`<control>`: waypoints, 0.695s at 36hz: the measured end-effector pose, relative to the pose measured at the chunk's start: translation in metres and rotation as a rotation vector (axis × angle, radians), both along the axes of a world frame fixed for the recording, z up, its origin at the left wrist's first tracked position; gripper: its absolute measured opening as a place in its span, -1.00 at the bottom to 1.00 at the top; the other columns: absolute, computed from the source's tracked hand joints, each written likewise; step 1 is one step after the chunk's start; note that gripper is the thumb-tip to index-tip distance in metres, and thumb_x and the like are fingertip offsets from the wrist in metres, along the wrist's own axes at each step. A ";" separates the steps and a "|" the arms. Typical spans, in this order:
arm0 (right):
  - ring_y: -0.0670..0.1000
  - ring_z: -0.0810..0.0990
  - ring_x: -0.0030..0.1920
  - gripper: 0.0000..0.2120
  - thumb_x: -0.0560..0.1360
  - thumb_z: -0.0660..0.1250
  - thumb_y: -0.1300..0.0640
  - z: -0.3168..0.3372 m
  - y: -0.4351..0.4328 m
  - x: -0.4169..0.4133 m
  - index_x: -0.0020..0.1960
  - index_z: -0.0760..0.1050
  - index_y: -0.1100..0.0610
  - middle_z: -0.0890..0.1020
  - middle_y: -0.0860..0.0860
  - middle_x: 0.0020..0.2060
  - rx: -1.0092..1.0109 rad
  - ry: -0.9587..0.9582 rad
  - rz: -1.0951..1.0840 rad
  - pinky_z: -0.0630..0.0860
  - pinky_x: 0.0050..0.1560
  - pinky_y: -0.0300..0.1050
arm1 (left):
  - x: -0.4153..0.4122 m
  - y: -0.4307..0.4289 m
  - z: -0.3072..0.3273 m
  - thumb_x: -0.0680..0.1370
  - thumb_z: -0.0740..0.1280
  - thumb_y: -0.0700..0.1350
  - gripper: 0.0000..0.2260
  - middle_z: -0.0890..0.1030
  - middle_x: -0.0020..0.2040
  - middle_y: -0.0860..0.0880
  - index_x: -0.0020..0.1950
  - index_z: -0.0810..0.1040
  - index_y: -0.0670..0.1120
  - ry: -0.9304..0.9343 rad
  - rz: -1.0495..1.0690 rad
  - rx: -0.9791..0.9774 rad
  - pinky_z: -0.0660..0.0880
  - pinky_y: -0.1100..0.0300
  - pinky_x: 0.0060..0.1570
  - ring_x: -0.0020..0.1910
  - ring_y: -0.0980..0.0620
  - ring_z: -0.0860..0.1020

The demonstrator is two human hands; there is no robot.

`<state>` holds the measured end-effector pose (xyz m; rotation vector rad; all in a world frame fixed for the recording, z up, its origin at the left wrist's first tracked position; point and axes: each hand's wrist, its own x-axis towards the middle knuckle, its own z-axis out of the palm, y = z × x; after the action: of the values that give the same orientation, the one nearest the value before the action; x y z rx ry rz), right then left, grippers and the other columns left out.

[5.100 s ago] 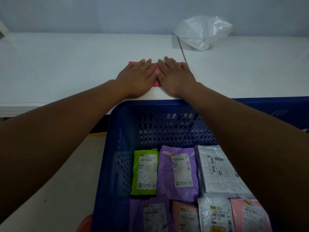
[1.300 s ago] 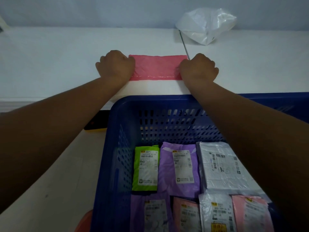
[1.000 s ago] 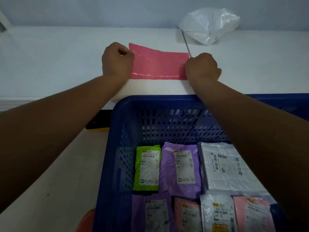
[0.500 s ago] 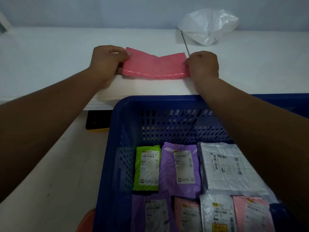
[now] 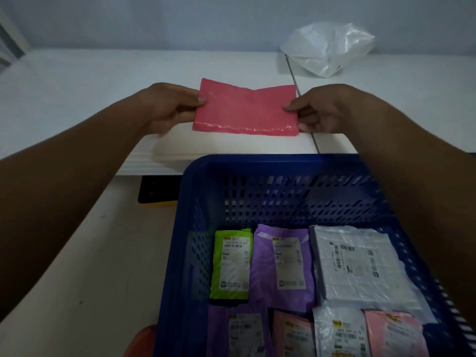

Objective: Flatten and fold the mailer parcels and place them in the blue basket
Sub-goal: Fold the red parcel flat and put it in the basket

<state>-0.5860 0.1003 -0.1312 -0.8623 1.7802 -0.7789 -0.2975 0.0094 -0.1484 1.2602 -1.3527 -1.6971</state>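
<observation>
A folded pink mailer [image 5: 246,108] is lifted just above the white table [image 5: 90,81], near its front edge. My left hand [image 5: 168,105] pinches its left end and my right hand [image 5: 319,109] pinches its right end, thumbs on top. The mailer sags slightly in the middle. Below it stands the blue basket [image 5: 257,186], holding several flattened mailers: a green one [image 5: 231,266], a purple one [image 5: 283,264], a grey one [image 5: 358,264] and more along the near edge.
A crumpled clear plastic bag [image 5: 327,50] lies at the back right of the table, against the wall. A black and yellow object [image 5: 157,191] sits under the table edge, left of the basket. An orange object [image 5: 140,341] shows at the bottom.
Both hands stopped pressing the pink mailer flat, took hold of its two ends and raised it off the table toward the basket.
</observation>
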 end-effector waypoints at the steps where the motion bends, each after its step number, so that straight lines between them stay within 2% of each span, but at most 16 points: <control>1: -0.02 0.64 -0.17 -0.76 0.47 0.48 0.15 0.000 -0.001 -0.001 0.12 0.59 0.12 0.68 0.02 -0.10 0.000 -0.007 0.002 0.57 -0.33 -0.24 | 0.000 -0.001 0.000 0.52 0.41 -0.31 -0.73 0.69 0.09 -0.17 0.22 0.57 -0.28 0.004 -0.001 0.011 0.64 0.13 -0.01 0.05 -0.05 0.69; 4: -0.03 0.66 -0.21 -0.81 0.48 0.47 0.13 0.000 -0.002 -0.004 0.08 0.61 0.11 0.70 -0.01 -0.19 -0.013 -0.050 0.000 0.59 -0.25 -0.20 | 0.000 -0.002 0.001 0.54 0.38 -0.32 -0.74 0.68 0.10 -0.17 0.24 0.56 -0.29 0.017 -0.012 0.038 0.64 0.16 -0.06 0.05 -0.05 0.69; 7: -0.03 0.66 -0.26 -0.82 0.48 0.46 0.12 -0.002 -0.001 -0.005 0.08 0.60 0.10 0.70 0.00 -0.17 -0.020 -0.069 -0.008 0.57 -0.30 -0.22 | -0.001 -0.003 0.001 0.56 0.35 -0.33 -0.75 0.68 0.11 -0.17 0.23 0.56 -0.28 0.018 -0.021 0.063 0.63 0.18 -0.10 0.05 -0.04 0.69; 9: -0.02 0.67 -0.19 -0.80 0.49 0.45 0.14 -0.002 0.000 -0.005 0.10 0.60 0.11 0.70 0.01 -0.09 -0.033 -0.064 -0.016 0.58 -0.31 -0.23 | -0.002 -0.005 0.001 0.57 0.34 -0.33 -0.80 0.68 0.10 -0.17 0.19 0.57 -0.27 0.014 -0.020 0.075 0.63 0.20 -0.11 0.03 -0.03 0.69; 13: 0.02 0.70 -0.02 -0.78 0.52 0.42 0.20 -0.002 -0.002 -0.003 0.15 0.58 0.15 0.70 0.05 0.00 -0.050 -0.034 0.000 0.63 -0.18 -0.16 | -0.002 -0.004 0.002 0.57 0.32 -0.34 -0.87 0.69 0.04 -0.14 0.09 0.60 -0.25 0.006 -0.015 0.083 0.63 0.21 -0.12 -0.02 0.01 0.70; 17: 0.00 0.67 -0.05 -0.91 0.53 0.41 0.21 -0.001 -0.002 -0.006 0.03 0.57 0.15 0.68 0.05 0.00 -0.035 -0.055 0.008 0.63 -0.16 -0.18 | -0.003 0.000 0.003 0.55 0.35 -0.36 -0.89 0.72 -0.06 -0.12 0.05 0.61 -0.25 0.014 0.015 0.055 0.63 0.20 -0.10 -0.04 0.00 0.70; 21: 0.04 0.65 0.09 -0.89 0.53 0.41 0.23 -0.006 0.001 -0.011 0.06 0.58 0.16 0.67 0.08 0.08 -0.056 -0.110 -0.027 0.62 0.07 -0.13 | -0.005 0.004 0.004 0.50 0.40 -0.38 -0.87 0.72 -0.04 -0.15 0.04 0.61 -0.27 0.026 0.046 0.032 0.64 0.17 -0.11 -0.03 -0.04 0.70; 25: 0.01 0.67 -0.03 -0.92 0.53 0.42 0.25 -0.006 0.006 -0.009 0.02 0.58 0.17 0.68 0.07 0.00 -0.079 -0.123 -0.062 0.64 -0.11 -0.16 | -0.007 0.008 0.004 0.49 0.42 -0.40 -0.81 0.69 0.00 -0.18 0.08 0.59 -0.29 0.038 0.087 0.012 0.63 0.18 -0.17 -0.06 -0.04 0.71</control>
<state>-0.5946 0.1067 -0.1370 -0.7968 1.6835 -0.9279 -0.3049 0.0169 -0.1443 1.2689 -1.2497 -1.6631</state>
